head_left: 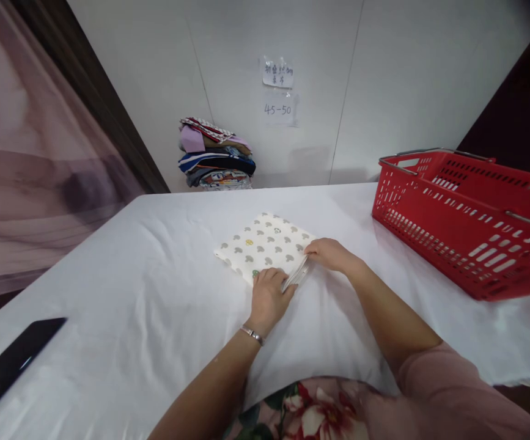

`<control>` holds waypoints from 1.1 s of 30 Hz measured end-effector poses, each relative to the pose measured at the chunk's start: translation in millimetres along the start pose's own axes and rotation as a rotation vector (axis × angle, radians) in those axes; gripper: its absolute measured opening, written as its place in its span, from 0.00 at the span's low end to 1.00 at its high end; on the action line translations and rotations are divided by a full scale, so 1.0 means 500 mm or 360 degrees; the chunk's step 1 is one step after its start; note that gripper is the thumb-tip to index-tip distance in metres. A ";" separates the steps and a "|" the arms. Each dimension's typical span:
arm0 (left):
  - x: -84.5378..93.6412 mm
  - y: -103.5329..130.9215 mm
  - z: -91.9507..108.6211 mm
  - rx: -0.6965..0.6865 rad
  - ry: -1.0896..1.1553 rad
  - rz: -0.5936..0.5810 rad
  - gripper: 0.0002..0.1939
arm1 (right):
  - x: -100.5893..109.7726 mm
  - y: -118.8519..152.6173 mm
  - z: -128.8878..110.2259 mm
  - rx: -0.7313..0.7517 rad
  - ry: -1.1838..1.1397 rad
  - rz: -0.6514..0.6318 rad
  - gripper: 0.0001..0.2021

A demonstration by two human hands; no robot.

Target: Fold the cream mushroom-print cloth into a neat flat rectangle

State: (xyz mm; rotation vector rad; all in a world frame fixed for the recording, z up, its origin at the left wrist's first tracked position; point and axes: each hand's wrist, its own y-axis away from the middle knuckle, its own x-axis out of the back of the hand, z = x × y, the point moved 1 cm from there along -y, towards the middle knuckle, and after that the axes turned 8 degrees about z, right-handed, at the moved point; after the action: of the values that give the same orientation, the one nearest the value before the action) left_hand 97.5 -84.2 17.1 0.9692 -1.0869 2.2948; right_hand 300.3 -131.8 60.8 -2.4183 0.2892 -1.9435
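Left hand (271, 299): covers part of near edge of patterned cloth (269, 241); cloth surface beneath palm hidden. Small coloured motifs (yellow, green): detail too small to identify. Red basket (452, 226): right end cut off by picture edge; floor hidden behind near wall. Black flat object (14, 366): cut off at left. Textile pile (216, 159): base hidden behind far edge of table (154, 263). Upper paper sign (277, 73): handwriting partly blurred. Floral garment (315, 409): cut off at near edge.
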 end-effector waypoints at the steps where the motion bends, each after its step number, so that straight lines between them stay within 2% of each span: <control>1: -0.001 0.000 0.000 -0.0011 -0.0017 -0.0005 0.07 | -0.001 0.000 0.001 -0.0008 0.0014 0.0003 0.12; 8: 0.002 0.003 0.001 -0.0097 -0.0086 -0.0002 0.06 | -0.005 -0.002 0.000 -0.0202 -0.0094 -0.0132 0.12; 11: 0.000 0.011 0.005 -0.0202 -0.0154 0.0010 0.12 | -0.001 0.000 0.001 -0.0266 -0.0160 -0.0135 0.12; 14: -0.008 0.019 0.007 -0.0334 -0.0241 -0.0082 0.22 | 0.002 0.003 0.002 -0.0248 -0.0211 -0.0140 0.13; 16: -0.014 0.022 0.007 -0.0376 -0.0280 -0.0167 0.25 | 0.004 0.005 -0.001 -0.0215 -0.0192 -0.0022 0.13; 20: -0.017 0.023 0.004 -0.0383 -0.0316 -0.0227 0.26 | 0.001 0.001 -0.024 -0.0116 -0.0208 0.0510 0.17; 22: -0.017 0.023 0.004 -0.0380 -0.0326 -0.0237 0.26 | -0.012 -0.004 -0.035 0.0017 -0.0207 0.0610 0.18; 24: -0.018 0.024 0.003 -0.0379 -0.0335 -0.0250 0.26 | -0.033 -0.011 -0.035 0.0088 -0.0135 0.0522 0.19; 28: -0.020 0.027 0.002 -0.0382 -0.0338 -0.0266 0.26 | -0.076 -0.020 -0.004 -0.0123 -0.0061 0.0273 0.19; 33: -0.023 0.030 0.003 -0.0387 -0.0319 -0.0268 0.27 | -0.080 -0.025 0.002 -0.0206 -0.0039 0.0246 0.16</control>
State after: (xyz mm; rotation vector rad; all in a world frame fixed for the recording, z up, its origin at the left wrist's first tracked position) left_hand 96.5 -95.3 1.8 1.1604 -1.2772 1.9116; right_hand 294.6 -113.2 23.5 -2.4111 0.5995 -1.8834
